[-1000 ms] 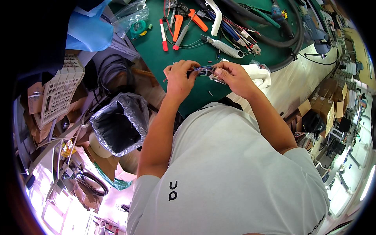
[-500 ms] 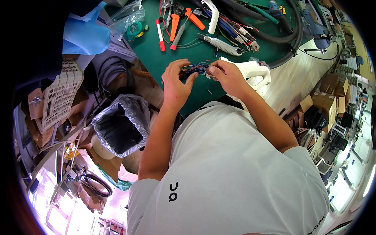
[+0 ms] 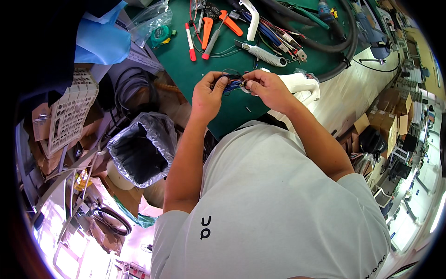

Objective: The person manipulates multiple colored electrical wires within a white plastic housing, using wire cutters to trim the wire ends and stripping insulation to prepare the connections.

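Over the near edge of the green mat, a bundle of thin coloured wires [image 3: 233, 84] stretches between my two hands. My left hand [image 3: 207, 96] pinches the loose end of the bundle between thumb and fingers. At its other end, my right hand [image 3: 268, 89] is closed on the wires beside a small pale round part, partly hidden by the fingers. Just right of that hand lies a white plastic housing [image 3: 303, 83] with a loop-like handle. A grey utility knife [image 3: 262, 53] rests on the mat beyond my hands.
Orange-handled pliers [image 3: 206, 32], a red-handled screwdriver [image 3: 212, 44], a red-and-white marker [image 3: 190, 43] and a green tape measure [image 3: 160, 35] lie on the mat [image 3: 179, 69]. Thick black cable [image 3: 341, 69] curves along the right. A lined bin [image 3: 144, 149] stands below left.
My left hand has closed from a looser, spread grip into a pinch on the wires, its thumb drawn in. The right hand stays in nearly the same place.
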